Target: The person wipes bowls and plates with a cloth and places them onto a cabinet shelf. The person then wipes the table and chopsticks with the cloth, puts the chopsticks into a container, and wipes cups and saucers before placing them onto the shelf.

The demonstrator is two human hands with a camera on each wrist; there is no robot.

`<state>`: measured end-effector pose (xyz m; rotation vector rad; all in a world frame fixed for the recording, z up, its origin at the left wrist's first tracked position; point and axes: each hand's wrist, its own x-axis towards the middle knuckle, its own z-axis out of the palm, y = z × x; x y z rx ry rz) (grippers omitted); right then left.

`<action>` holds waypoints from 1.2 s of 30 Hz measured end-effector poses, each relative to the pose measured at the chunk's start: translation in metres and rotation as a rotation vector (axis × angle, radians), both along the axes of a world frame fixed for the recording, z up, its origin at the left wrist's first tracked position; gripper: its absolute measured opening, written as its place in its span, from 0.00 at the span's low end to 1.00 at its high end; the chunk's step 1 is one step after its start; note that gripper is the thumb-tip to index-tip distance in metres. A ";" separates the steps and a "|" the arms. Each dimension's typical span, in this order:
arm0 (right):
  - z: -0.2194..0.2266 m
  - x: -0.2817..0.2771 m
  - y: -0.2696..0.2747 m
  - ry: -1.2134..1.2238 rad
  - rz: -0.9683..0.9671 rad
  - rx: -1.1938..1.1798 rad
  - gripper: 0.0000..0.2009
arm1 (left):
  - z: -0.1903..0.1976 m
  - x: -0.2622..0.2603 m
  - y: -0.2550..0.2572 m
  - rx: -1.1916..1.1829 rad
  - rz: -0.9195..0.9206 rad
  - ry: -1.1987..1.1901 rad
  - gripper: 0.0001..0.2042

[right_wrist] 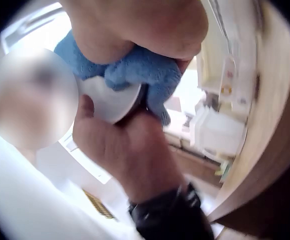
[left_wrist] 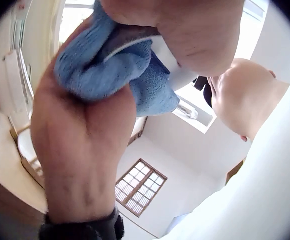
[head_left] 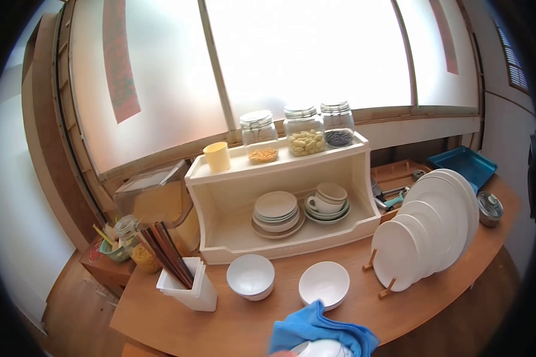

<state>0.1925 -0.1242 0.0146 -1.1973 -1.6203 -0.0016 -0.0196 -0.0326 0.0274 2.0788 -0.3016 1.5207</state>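
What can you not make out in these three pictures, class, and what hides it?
1. Head view: the white dish is cut by the bottom edge and wrapped in the blue cloth; both hands are out of frame.
2. Left wrist view: the left hand and cloth cover most of the dish.
3. Right wrist view: the right hand hides the dish's underside; its shape stays unclear.

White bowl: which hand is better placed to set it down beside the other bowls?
Right, probably: the right hand grips the white bowl directly, while the left hand is bunched around the blue cloth.
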 end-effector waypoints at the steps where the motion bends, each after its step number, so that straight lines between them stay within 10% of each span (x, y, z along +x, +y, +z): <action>1: 0.000 -0.002 0.001 -0.017 0.017 -0.020 0.18 | 0.006 0.001 0.001 -0.017 0.044 0.059 0.23; 6: 0.046 -0.025 -0.001 0.346 0.236 -0.304 0.16 | 0.023 -0.003 0.001 0.073 -0.037 0.259 0.18; 11: 0.080 -0.046 0.014 0.937 0.465 -0.472 0.16 | -0.015 0.006 -0.010 -0.097 -0.093 -0.119 0.18; 19: 0.052 -0.052 0.007 1.971 0.712 -0.725 0.14 | 0.023 -0.016 0.003 0.143 -0.019 0.228 0.16; 24: 0.056 -0.053 0.006 2.131 1.022 -0.753 0.13 | 0.000 0.002 -0.006 -0.017 -0.079 -0.064 0.21; 31: -0.042 -0.086 -0.077 2.412 1.626 -0.798 0.13 | 0.027 -0.019 0.007 0.158 0.050 0.363 0.21; 36: 0.057 -0.122 0.032 2.470 2.106 -0.755 0.14 | -0.009 -0.008 -0.010 -0.066 0.004 -0.050 0.23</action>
